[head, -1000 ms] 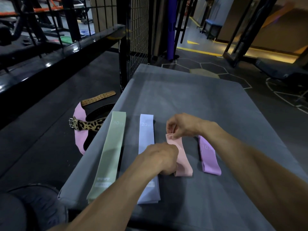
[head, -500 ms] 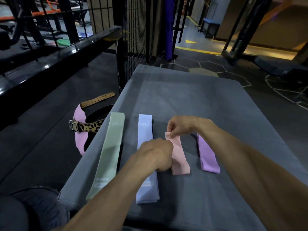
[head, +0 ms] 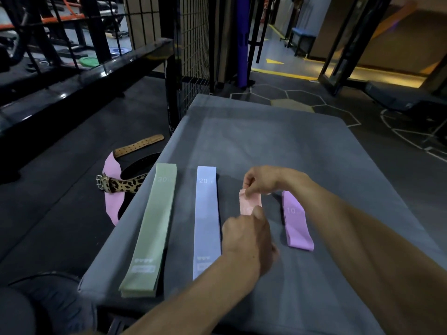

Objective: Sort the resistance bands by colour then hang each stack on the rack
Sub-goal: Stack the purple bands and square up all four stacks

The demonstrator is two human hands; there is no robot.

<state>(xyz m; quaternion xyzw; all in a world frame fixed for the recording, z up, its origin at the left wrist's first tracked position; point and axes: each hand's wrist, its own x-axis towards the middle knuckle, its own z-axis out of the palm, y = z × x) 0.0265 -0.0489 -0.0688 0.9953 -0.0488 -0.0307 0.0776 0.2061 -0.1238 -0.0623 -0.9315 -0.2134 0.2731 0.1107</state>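
Change: since the earlier frames the left hand (head: 249,240) has moved up along the pink band (head: 249,201) toward the right hand (head: 262,181), so less of the band shows; its near end, seen before, is now covered.
Pink band: lies on the grey platform (head: 278,141), third in the row, between the blue band (head: 207,221) and the purple band (head: 296,222); only its far part is visible.
Right hand: curled over the far end of the pink band, fingertips pinching its top edge.
Left hand: fingers curled, thumb tip on the pink band; whether the fingers grip it from below cannot be told.
Green stack (head: 151,228): leftmost, several layers, marked 30, lying lengthwise near the platform's left edge.
Blue band: beside the green stack, apart from it, marked 20.
Purple band: rightmost, shorter, marked 10, partly behind the right forearm.
Floor, left: a leopard-print belt (head: 123,186) with a metal buckle lies across a pink belt (head: 111,189), a tan strap (head: 139,145) just behind them.
Background: a black metal rack (head: 84,76) and wire mesh panel (head: 193,44).
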